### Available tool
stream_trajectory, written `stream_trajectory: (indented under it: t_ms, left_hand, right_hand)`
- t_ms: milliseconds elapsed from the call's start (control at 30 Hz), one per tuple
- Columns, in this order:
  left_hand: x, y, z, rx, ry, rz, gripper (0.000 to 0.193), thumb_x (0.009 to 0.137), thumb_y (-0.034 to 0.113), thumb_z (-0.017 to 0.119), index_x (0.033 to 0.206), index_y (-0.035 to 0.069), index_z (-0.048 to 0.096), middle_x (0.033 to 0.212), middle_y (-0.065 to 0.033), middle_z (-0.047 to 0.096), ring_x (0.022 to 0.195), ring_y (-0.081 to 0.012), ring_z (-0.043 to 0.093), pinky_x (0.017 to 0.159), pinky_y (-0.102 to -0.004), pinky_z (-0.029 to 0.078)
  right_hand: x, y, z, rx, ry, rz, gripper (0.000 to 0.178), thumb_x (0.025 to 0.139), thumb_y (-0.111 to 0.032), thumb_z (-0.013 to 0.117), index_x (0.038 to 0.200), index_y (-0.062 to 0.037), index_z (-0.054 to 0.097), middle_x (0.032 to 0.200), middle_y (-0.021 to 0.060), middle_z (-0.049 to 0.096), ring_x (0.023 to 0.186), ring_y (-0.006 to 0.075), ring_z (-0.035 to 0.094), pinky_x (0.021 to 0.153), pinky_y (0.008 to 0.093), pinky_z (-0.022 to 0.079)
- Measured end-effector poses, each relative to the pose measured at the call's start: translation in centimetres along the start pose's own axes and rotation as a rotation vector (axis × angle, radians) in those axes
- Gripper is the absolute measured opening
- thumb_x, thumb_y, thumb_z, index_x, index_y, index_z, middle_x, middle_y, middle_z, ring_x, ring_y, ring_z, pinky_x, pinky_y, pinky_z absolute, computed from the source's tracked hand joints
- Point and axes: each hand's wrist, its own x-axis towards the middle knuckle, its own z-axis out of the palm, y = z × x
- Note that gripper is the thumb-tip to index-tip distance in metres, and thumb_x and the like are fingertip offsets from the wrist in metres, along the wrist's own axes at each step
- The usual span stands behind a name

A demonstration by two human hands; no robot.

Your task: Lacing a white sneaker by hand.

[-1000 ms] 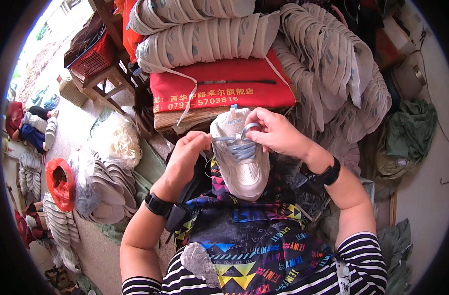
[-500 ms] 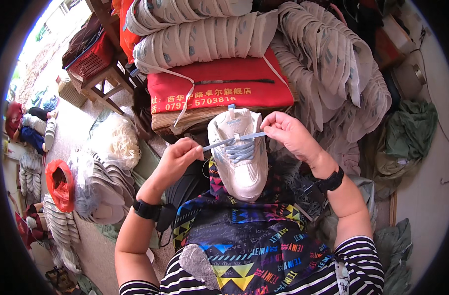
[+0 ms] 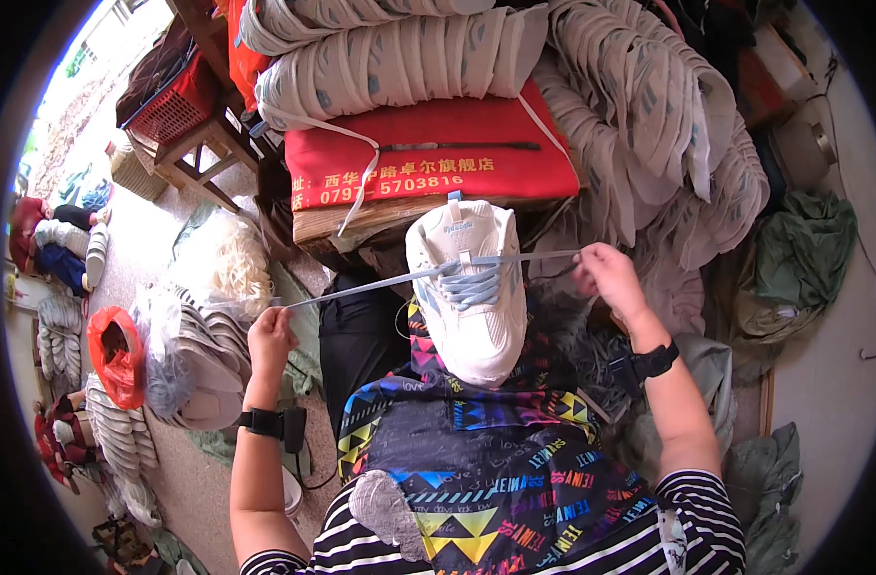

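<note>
A white sneaker upper (image 3: pixel 472 331) stands toe toward me in the middle, its pale blue-grey shoelace (image 3: pixel 472 286) crossed over the tongue. Off to the left, my left hand (image 3: pixel 272 337) pinches one end of the lace, pulled in a long straight line from the top eyelets. On the other side my right hand (image 3: pixel 606 276) grips the opposite lace end, stretched shorter and nearly level. Neither hand touches the shoe itself. Below the toe lies my patterned dark apron (image 3: pixel 476 441).
Beyond the shoe is a wooden bench (image 3: pixel 361 227) topped by a red cloth (image 3: pixel 428 158) with a thin dark tool (image 3: pixel 457 147) on it. Stacked shoe uppers (image 3: pixel 400 72) lie behind, with more piled at right (image 3: pixel 639 115). An orange bag (image 3: pixel 117 359) sits on the floor at left.
Both hands have moved outward from the shoe, the left one farther and lower, drawing out the lace ends. More lace now shows on each side.
</note>
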Motion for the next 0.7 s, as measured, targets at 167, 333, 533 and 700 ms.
stream_trajectory:
  t_ms: [167, 333, 533, 700]
  left_hand:
    - [-0.4, -0.1, 0.5, -0.926, -0.065, -0.085, 0.025, 0.099, 0.013, 0.051, 0.118, -0.002, 0.055, 0.11, -0.0134, 0.067, 0.096, -0.018, 0.066, 0.081, -0.0304, 0.056]
    - [5.2, -10.0, -5.2, -1.424, 0.097, -0.35, 0.019, 0.099, 0.002, 0.044, 0.108, 0.002, 0.061, 0.082, -0.0041, 0.061, 0.061, -0.0099, 0.046, 0.052, -0.0217, 0.039]
    - [0.5, -3.8, -3.9, -1.003, 0.271, -0.032, 0.028, 0.095, 0.001, 0.044, 0.123, 0.003, 0.049, 0.089, -0.006, 0.064, 0.057, -0.0042, 0.041, 0.05, -0.0185, 0.036]
    - [-5.2, 6.4, 2.9, -0.503, 0.035, 0.372, 0.034, 0.099, 0.016, 0.051, 0.128, 0.001, 0.043, 0.101, -0.0082, 0.068, 0.062, -0.0048, 0.049, 0.058, -0.0177, 0.041]
  right_hand:
    - [1.2, 6.7, -5.0, 1.11, 0.232, 0.089, 0.013, 0.095, -0.005, 0.048, 0.101, 0.0019, 0.057, 0.099, 0.0179, 0.067, 0.089, 0.0243, 0.068, 0.076, 0.0322, 0.058]
    - [2.3, 12.9, -13.9, 1.356, 0.65, 0.178, 0.026, 0.094, -0.002, 0.044, 0.119, 0.0033, 0.048, 0.103, 0.0186, 0.064, 0.064, 0.0136, 0.057, 0.053, 0.0235, 0.051]
    - [-1.8, 8.8, -9.9, 0.724, 0.643, 0.176, 0.039, 0.092, -0.011, 0.051, 0.128, 0.0001, 0.047, 0.091, 0.0102, 0.064, 0.049, 0.0043, 0.036, 0.039, 0.0179, 0.027]
    - [-3.5, 0.5, -1.1, 0.461, 0.134, -0.063, 0.031, 0.095, -0.017, 0.054, 0.121, -0.0009, 0.049, 0.095, 0.0104, 0.07, 0.05, 0.0029, 0.043, 0.042, 0.0172, 0.031]
